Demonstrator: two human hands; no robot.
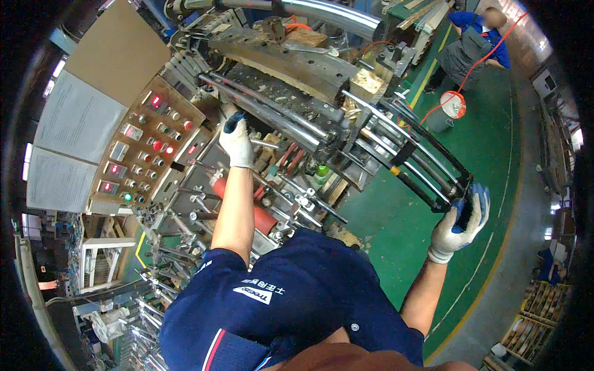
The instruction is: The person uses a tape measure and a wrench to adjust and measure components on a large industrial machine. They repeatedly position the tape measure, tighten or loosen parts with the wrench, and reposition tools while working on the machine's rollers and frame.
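Observation:
I lean over a large metal machine. My left hand (237,140), in a white glove with blue fingertips, reaches up and grips a long steel bar (272,111) near the machine's dark upper block (291,62). My right hand (461,222), gloved the same way, is closed around the black end plate (459,191) of a frame of parallel rods (408,154) that sticks out to the right over the green floor. Between my arms lie a red roller (260,213) and several small steel fittings.
A brown control panel (145,145) with lit red buttons and switches stands left, with papers (77,117) pinned beside it. Another person (473,46) in blue stands far right on the green floor (489,142), near an orange cable reel (453,104). Wooden crates (541,303) sit lower right.

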